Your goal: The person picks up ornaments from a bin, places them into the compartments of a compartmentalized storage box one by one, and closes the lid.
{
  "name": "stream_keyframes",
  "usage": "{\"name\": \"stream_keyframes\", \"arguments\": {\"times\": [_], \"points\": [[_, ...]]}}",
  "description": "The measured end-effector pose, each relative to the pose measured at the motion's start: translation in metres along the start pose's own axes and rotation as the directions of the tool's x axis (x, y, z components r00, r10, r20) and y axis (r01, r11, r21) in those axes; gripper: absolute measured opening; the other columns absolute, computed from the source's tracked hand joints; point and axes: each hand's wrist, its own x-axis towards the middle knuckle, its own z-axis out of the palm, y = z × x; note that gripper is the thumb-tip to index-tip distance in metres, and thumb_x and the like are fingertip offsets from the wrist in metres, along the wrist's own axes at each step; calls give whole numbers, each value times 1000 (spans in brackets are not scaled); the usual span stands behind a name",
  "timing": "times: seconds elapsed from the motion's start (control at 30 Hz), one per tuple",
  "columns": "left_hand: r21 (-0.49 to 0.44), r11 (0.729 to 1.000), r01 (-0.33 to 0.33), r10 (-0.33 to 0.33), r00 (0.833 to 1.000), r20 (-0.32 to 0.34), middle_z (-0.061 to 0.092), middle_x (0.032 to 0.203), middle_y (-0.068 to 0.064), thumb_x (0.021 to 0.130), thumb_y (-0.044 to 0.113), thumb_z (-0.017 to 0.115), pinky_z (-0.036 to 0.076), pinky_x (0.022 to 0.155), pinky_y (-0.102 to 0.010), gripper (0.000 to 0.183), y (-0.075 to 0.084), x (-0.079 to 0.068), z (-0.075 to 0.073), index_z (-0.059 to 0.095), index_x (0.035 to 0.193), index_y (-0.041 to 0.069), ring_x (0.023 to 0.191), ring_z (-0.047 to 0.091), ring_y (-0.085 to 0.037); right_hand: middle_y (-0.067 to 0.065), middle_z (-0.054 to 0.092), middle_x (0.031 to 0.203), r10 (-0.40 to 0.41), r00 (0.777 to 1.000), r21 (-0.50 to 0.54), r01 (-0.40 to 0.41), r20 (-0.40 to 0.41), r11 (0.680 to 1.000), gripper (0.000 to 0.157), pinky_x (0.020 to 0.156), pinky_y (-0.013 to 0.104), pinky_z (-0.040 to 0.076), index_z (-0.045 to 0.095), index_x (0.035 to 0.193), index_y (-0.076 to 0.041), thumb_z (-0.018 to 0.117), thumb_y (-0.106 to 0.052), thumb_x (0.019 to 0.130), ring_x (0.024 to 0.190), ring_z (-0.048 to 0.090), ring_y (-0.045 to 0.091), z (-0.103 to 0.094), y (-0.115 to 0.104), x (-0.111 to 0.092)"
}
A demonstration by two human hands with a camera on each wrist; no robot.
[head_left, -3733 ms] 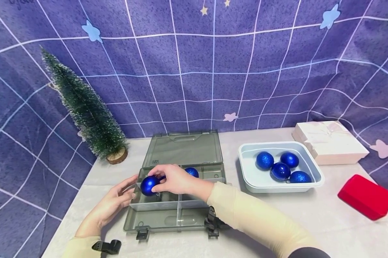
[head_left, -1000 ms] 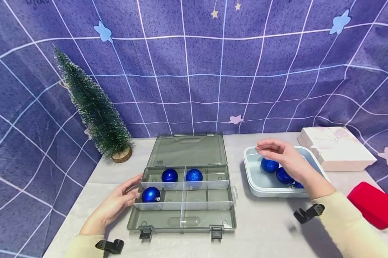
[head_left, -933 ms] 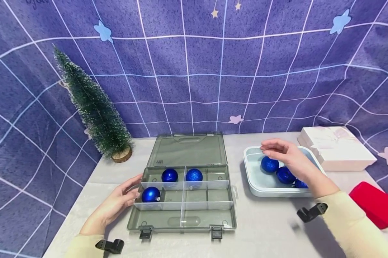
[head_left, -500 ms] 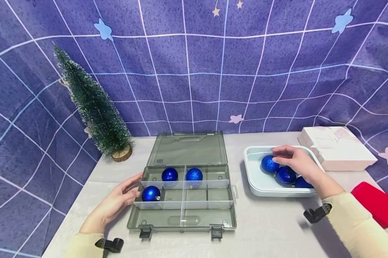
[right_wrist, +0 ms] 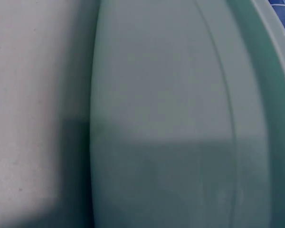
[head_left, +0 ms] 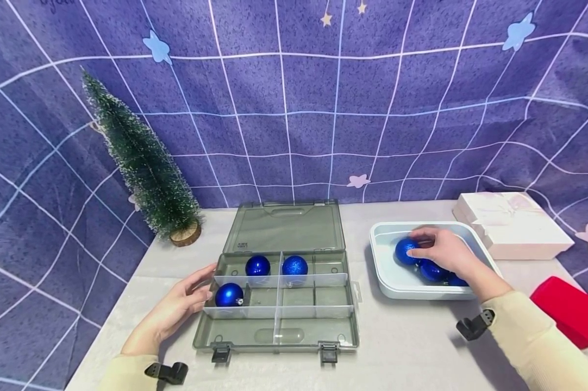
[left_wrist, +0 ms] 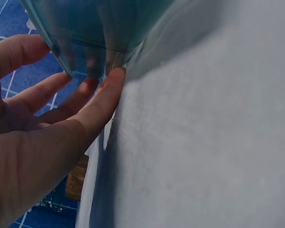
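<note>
In the head view, my right hand (head_left: 445, 251) is inside a pale blue tray (head_left: 383, 279), its thumb and fingers pinching a glittery blue Christmas ball (head_left: 405, 251). More blue balls (head_left: 432, 270) lie under that hand, partly hidden. At the left side of an open compartment box (head_left: 240, 328), my left hand (head_left: 171, 309) touches the wall with extended fingers; the left wrist view shows those fingers (left_wrist: 97, 102) at the box's edge. A shiny ball (head_left: 257, 265) and a glittery ball (head_left: 294, 266) sit in the back row, a matte ball (head_left: 229, 295) in the middle-left compartment.
A small artificial Christmas tree (head_left: 142, 163) stands at the back left. To the right of the tray are a white gift box (head_left: 514, 225) and a red box (head_left: 570, 309). The right wrist view holds mostly the tray's outer wall (right_wrist: 166, 95).
The matte ball went into the middle-left compartment and was let go. My right hand then moved right to the tray, lowered, and took hold of the glittery ball. My left hand stayed by the box.
</note>
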Motion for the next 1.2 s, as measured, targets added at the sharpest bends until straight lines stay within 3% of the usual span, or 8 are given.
{"name": "stream_keyframes", "arguments": {"times": [0.27,0.37,0.5,0.63,0.9,1.07,1.2], "points": [[-3,1000,6,-6,1000,1,16,162,-31,99,2,58,49,87,-27,74,-1,0,-1,19,162,2,119,51,-13,22,71,118,-2,1000,-5,2,7,1000,50,95,53,47,69,125,3,82,-27,87,106,68,37,1,0,2],[-7,1000,8,-8,1000,3,16,161,-31,100,2,57,49,86,-27,73,-2,0,-1,19,162,2,117,51,-15,19,72,116,17,1000,34,-16,-5,999,49,92,41,49,69,126,1,80,-30,89,103,69,28,-1,-2,1],[-6,1000,10,-10,1000,4,16,161,-31,100,3,58,48,87,-27,73,-1,0,-1,19,162,2,117,51,-15,16,73,115,25,999,161,-21,-23,987,48,86,21,46,67,128,2,77,-29,92,99,66,10,-5,-9,-3],[2,1000,12,-12,1000,0,17,161,-30,100,3,58,48,88,-27,73,-1,0,-1,20,162,3,118,51,-16,13,72,117,11,999,304,-2,-30,953,48,87,13,43,64,131,3,74,-26,95,98,64,1,-7,-22,-8],[6,1000,12,-12,1000,3,16,162,-30,100,3,58,47,91,-28,74,-1,-1,-1,19,162,3,121,49,-14,2,73,113,-77,996,465,86,-39,881,44,86,18,48,61,132,6,71,-16,97,101,66,4,4,-59,-14],[1,1000,17,-17,1000,10,15,162,-30,100,4,58,47,91,-28,74,0,-1,-1,18,163,3,120,51,-14,11,71,119,-153,988,555,145,-32,819,41,88,22,51,61,131,10,72,-7,95,103,67,10,18,-85,-14],[-7,1000,15,-15,1000,12,15,162,-31,100,3,58,47,89,-27,74,0,-1,0,18,162,3,117,52,-14,20,67,123,-179,983,574,163,-30,802,40,91,22,51,62,129,10,73,-4,93,104,67,11,28,-102,-14]]}}
